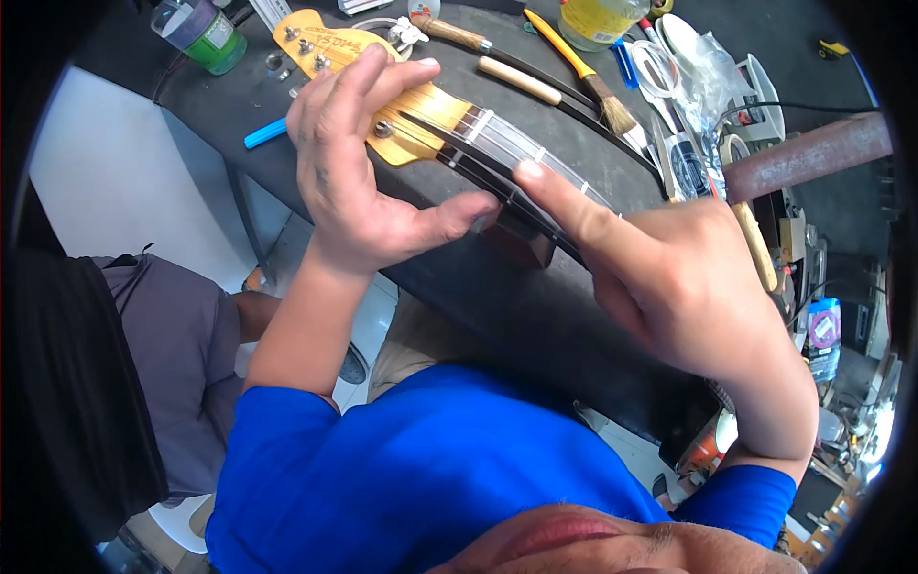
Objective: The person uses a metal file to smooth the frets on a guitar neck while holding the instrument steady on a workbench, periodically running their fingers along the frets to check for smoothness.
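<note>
A guitar neck with a yellow wooden headstock (413, 143) and metal tuning pegs lies slantwise across the dark bench. Its fretboard (499, 139) with pale metal frets runs toward the lower right. Over the headstock, my left hand (349, 187) is open, fingers spread and thumb stretched toward the neck's near edge. Whether its fingers press on the wood cannot be made out. My right hand (669, 258) extends its index finger, the tip at the fretboard; the other fingers curl under and are partly hidden. Below the neck a dark block (524, 247) shows.
Beyond the neck lie a wooden-handled tool (521, 80), a yellow-handled brush (612, 105) and a yellow jar (598, 21). A blue marker (266, 133) and a green-labelled container (215, 46) are at left. A rusty pipe (813, 158) juts in from the right. Another person (177, 325) is at left.
</note>
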A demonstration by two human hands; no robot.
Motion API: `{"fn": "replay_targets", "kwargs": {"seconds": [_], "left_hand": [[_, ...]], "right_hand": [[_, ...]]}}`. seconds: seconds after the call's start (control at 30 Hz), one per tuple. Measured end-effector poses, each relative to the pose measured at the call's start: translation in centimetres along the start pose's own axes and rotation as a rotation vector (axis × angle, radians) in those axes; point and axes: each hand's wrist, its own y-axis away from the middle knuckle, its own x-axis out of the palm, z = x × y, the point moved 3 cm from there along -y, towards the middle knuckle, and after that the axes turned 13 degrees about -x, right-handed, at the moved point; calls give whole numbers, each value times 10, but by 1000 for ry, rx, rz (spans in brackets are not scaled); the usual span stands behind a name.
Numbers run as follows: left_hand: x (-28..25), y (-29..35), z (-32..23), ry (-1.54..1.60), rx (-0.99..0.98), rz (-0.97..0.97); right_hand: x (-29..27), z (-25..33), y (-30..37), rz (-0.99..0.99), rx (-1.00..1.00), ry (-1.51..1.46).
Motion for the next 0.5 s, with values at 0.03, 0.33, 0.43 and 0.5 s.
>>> {"fn": "replay_targets", "kwargs": {"seconds": [0.03,0.33,0.43,0.5], "left_hand": [[0,0,-1,-2,4,6],[2,2,3,39,-26,34],[4,0,-1,65,-17,46],[4,0,4,69,-24,45]], "right_hand": [[0,1,1,-26,-15,-5],[-6,2,11,39,34,-56],[-6,3,13,68,61,-72],[-3,3,2,23,46,-62]]}}
